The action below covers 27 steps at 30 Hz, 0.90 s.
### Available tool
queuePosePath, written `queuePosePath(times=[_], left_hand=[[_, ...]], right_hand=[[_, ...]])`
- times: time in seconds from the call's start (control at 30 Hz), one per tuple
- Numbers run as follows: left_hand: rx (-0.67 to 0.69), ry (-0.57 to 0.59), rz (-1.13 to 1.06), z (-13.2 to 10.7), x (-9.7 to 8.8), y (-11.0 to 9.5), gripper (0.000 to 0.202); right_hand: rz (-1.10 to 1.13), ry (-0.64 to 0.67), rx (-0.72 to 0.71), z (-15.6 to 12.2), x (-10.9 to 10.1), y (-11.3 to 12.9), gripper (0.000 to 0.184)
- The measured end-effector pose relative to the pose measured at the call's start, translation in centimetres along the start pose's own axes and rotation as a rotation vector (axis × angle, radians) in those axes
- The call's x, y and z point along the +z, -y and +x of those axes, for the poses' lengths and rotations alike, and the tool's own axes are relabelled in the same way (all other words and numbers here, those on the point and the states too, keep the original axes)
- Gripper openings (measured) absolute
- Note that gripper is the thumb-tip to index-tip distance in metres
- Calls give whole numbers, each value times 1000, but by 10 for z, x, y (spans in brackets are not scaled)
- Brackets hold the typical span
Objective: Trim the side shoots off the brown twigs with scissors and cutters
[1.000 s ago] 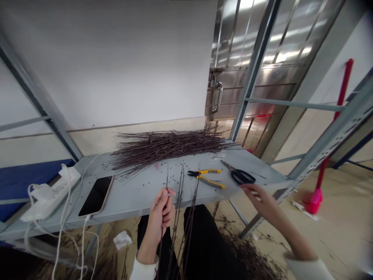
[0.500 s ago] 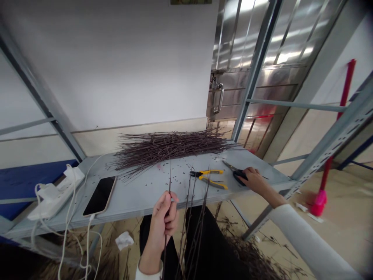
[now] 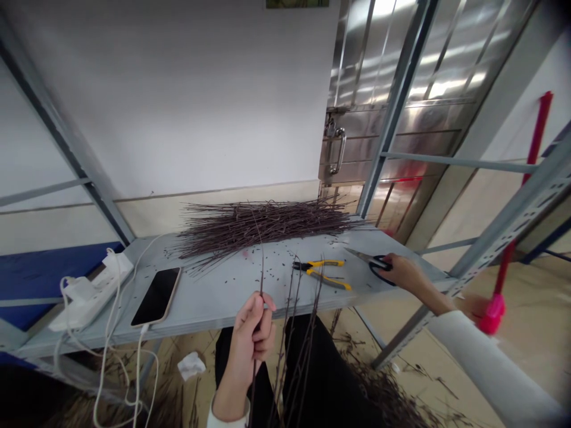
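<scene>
My left hand (image 3: 256, 327) is closed around a thin dark twig (image 3: 262, 261) that stands upright in front of the shelf's edge. At the right, my right hand (image 3: 399, 272) grips the black handles of a pair of scissors (image 3: 363, 258), whose blades point left over the shelf top. Yellow-and-grey pliers (image 3: 328, 274) lie with their jaws to the left, between my hands. A long bundle of dark twigs (image 3: 267, 223) is heaped along the back. More upright twigs (image 3: 307, 333) rise from between my knees, right of my left hand.
On the grey shelf (image 3: 214, 297) lies a phone (image 3: 156, 297) with a cable, beside a white power strip (image 3: 93, 291). Metal posts (image 3: 397, 113) stand at the corners. A crumpled tissue (image 3: 191, 365) and loose twigs (image 3: 392, 380) are on the floor. A red-handled tool (image 3: 504, 267) leans at right.
My right hand has shifted slightly right with the scissors, and their handles and blades show more clearly. The left hand keeps its hold on the twig, nearly unmoved. The whole view has shifted slightly.
</scene>
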<state>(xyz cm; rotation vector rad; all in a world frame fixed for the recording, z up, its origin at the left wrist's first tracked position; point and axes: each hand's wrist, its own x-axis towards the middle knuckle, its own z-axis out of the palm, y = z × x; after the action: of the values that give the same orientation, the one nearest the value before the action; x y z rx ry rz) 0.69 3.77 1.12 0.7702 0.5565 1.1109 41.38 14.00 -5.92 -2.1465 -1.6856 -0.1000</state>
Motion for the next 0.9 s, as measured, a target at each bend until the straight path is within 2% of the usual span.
queuePosePath(times=[0.13,0.23,0.37,0.5,0.6,0.7,0.8,0.9], left_hand=[[-4,36,5,1,0,0,29],[-5,29,19,2,1,0,29],[2,12,32,3,3,-1,30],[-6,15,30,2,3,-2,30],[-8,-12,32,-1,2,-4,30],[-2,-21,33,-2,2,-5,29],[1,19,15,-2,1,-5,30],[8,54,1,-1,2,-5,31]], right_hand=[[63,-74,29,-7,-24,17,29],[252,-63,-5,-20,-42,52,28],[783,264,-133,-55,-56,117,38],[1042,599,-185,-92,-61,163,41],[1121,791,-313,-110,-68,177,41],[1183,907,-413,-120,-78,180,43],[1194,964,-448,-127,-85,181,48],[1132,915,-533,-131,-89,180,46]])
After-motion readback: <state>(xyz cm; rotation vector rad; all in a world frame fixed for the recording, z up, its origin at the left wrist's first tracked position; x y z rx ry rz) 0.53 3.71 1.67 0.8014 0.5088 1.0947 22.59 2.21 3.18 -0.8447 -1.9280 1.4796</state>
